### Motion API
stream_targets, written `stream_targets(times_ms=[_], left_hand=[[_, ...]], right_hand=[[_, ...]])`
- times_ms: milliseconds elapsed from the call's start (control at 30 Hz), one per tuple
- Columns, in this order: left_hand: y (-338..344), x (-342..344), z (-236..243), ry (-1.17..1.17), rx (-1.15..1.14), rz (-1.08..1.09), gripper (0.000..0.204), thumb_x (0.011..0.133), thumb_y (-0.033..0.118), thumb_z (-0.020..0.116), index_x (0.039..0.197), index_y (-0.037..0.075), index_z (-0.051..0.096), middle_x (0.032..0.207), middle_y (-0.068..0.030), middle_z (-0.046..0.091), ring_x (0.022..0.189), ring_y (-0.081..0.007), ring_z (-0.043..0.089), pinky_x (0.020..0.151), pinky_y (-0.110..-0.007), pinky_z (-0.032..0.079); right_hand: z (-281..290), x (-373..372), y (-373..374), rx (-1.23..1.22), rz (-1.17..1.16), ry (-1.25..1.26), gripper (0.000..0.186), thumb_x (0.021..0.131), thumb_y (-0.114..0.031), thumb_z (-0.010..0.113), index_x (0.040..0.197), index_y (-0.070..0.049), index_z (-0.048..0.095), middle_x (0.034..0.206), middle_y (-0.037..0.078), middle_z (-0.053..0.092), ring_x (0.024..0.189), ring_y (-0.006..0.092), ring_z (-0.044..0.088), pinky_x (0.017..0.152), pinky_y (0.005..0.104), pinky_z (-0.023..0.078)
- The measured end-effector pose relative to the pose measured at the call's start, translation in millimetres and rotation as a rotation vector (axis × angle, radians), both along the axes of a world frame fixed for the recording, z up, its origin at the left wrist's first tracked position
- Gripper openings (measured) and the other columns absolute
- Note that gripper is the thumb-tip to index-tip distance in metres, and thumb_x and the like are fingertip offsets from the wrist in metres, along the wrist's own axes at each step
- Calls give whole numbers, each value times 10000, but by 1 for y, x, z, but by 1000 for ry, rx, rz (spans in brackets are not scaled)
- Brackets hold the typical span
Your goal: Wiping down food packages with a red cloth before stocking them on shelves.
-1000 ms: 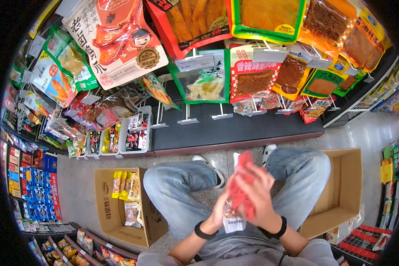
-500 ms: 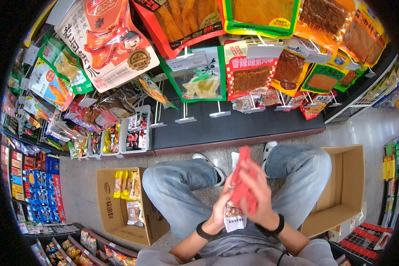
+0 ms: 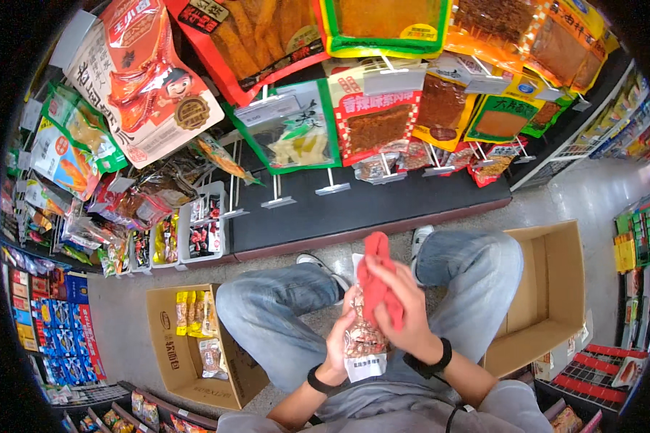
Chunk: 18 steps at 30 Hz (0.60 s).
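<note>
Two hands and two held things, seen through my remote head view. The left hand (image 3: pixel 341 335) is closed around the left side of one clear packet (image 3: pixel 365 343) with brown contents and white ends, which is above the lap, between two denim-clad knees. The right hand (image 3: pixel 406 299) grips one red cloth (image 3: pixel 374 278), its fingers over the fabric, which lies against the packet's upper part. Each wrist wears one dark band (image 3: pixel 318 380) (two in all). I count two cardboard boxes, one per side: the left box (image 3: pixel 167 346) contains at least two yellow packets (image 3: pixel 181 317) and one clear bag (image 3: pixel 211 357); the right box (image 3: pixel 545 289) stands beyond the right knee. Compared with half a second earlier, more of the packet's brown contents shows below the cloth, and my whole view has shifted, the hanging bags appearing farther left.
</note>
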<state>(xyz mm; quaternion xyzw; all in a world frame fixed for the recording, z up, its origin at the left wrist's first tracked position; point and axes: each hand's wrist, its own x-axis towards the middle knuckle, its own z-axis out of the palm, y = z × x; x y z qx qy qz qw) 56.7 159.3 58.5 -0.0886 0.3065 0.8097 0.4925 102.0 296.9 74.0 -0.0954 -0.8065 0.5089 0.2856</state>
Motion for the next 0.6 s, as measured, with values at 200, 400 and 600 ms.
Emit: stream_targets(times_ms=[200, 400, 600], left_hand=[[-5, -4, 6, 115, 57, 50, 618, 942, 239, 412, 1501, 86, 200, 1468, -126, 359, 1329, -250, 397, 1112, -379, 314], [-30, 1, -45, -6, 187, 54, 547, 964, 244, 417, 1472, 75, 300, 1448, -131, 407, 1305, -259, 441, 1097, -406, 354], [-2, -4, 4, 206, 54, 109, 556, 954, 302, 424, 1448, 63, 332, 1430, -140, 435, 1298, -274, 452, 1102, -420, 339]], right_hand=[[-2, 17, -18, 57, -55, -25, 524, 719, 4, 558, 1242, -15, 586, 1226, 193, 599, 1195, 374, 509, 1026, 448, 380], [-1, 30, -56, 305, 94, 26, 438, 730, -144, 683, 1165, -104, 657, 1230, 88, 625, 1195, 333, 511, 1008, 450, 398], [-11, 3, -17, -20, -65, 29, 457, 801, -151, 586, 1248, -54, 595, 1289, 156, 566, 1213, 359, 493, 1013, 459, 391]])
